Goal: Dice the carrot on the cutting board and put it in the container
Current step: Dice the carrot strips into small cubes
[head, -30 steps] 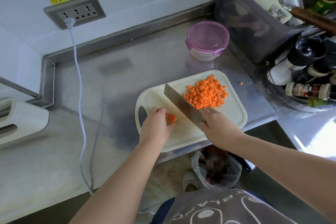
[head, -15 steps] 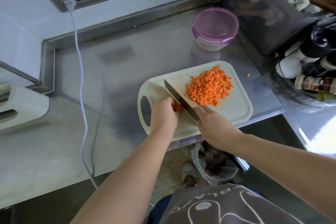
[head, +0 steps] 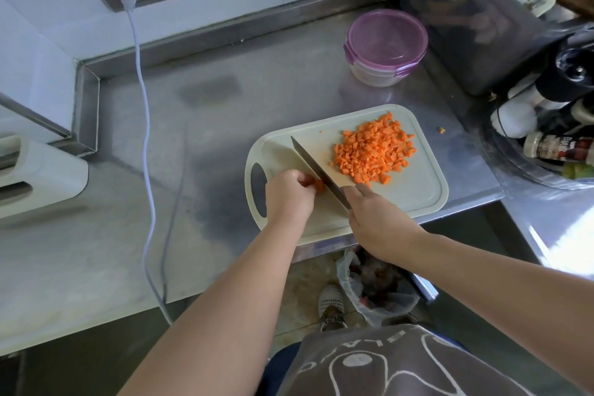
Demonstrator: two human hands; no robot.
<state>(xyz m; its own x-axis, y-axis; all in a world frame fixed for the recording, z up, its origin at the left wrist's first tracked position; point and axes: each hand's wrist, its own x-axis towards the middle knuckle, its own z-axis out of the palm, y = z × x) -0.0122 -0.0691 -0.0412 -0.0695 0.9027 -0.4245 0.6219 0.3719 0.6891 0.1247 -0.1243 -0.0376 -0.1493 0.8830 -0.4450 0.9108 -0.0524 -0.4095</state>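
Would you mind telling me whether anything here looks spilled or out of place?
One diced carrot bit lies off the cutting board on the steel counter, right of the pile; nothing else stands out.

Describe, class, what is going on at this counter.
A person is dicing carrot on the cutting board. The left hand holds a small carrot stub while the right hand grips the knife, blade beside it. A pile of diced carrot lies on the board; the container behind it has its lid on.

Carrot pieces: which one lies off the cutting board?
The lone cube on the steel counter, right of the board; the pile and the stub in the left hand are on it.
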